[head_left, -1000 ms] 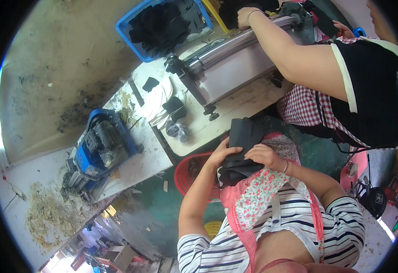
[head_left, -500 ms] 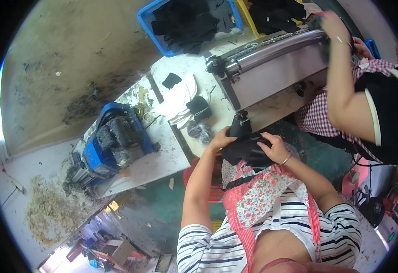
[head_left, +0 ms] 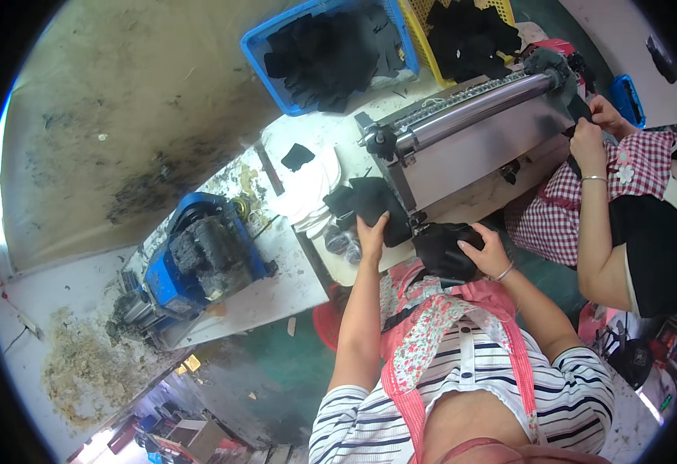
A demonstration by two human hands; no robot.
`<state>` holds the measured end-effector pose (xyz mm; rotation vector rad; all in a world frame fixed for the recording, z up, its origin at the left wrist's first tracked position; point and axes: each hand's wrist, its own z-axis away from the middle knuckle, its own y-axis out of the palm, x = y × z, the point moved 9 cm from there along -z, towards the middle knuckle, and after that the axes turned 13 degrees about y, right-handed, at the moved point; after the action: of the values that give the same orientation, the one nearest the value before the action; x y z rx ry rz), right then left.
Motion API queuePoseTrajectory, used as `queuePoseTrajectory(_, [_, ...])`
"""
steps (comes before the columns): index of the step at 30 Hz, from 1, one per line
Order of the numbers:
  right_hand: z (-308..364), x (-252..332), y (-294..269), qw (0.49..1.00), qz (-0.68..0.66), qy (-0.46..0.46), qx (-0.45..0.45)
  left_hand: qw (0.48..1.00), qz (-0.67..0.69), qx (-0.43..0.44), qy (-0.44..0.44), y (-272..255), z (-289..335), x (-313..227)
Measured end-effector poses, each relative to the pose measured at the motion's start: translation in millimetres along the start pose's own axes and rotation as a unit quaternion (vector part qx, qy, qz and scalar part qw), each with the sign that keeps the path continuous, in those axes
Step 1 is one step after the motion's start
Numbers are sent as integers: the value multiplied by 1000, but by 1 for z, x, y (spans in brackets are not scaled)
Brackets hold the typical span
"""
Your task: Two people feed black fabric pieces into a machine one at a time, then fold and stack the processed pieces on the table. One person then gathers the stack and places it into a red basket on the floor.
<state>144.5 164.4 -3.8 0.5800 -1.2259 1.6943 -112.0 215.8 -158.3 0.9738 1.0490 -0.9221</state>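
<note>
My left hand (head_left: 372, 237) pinches the near edge of a flat black piece of material (head_left: 379, 203), which reaches over the table beside the roller machine. In front of my apron, my right hand (head_left: 488, 254) grips a shiny black piece (head_left: 444, 249), thumb on top and the other fingers partly hidden. A gap separates the two pieces. Left of the left hand's piece lie another small black piece (head_left: 340, 203) and a pile of white flat pieces (head_left: 307, 185). Dark round things in clear plastic (head_left: 341, 243) lie just left of my left hand.
Ahead right stands a machine with a long metal roller (head_left: 474, 110). A co-worker's hands (head_left: 591, 139) hold a dark piece at its right end. Behind are blue (head_left: 283, 99) and yellow baskets (head_left: 506, 9) of black pieces. A blue lint-covered machine (head_left: 203, 247) sits at left.
My left hand has moved forward with a black piece, apart from my right hand. My right hand has shifted slightly right with its piece. The co-worker's arm has come down from the roller.
</note>
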Motion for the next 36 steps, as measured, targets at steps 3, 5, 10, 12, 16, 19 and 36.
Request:
queuePoseTrajectory(3, [-10,-10,-15,999,-26,8,32,996,-57,68,4,1,14,-3])
queuePoseTrajectory(5, [-21,-12,-15,997,-50,11,62,988,-138,74,16,-18,26,15])
queuePoseTrajectory(10, [-51,-76,-26,990,-98,100,27,987,-138,-33,-74,-15,32,38])
queuePoseTrajectory(12, [-59,-98,-25,986,-128,101,24,978,-208,-25,-2,-8,24,26])
queuePoseTrajectory(16, [-53,-55,-22,878,-435,144,138,980,-196,-7,29,-25,18,13])
queuePoseTrajectory(19, [-70,-111,-7,883,-405,204,120,923,-384,20,33,-10,21,-8])
queuePoseTrajectory(36, [-50,-63,-47,981,117,-82,-135,828,-518,0,217,-3,77,-59])
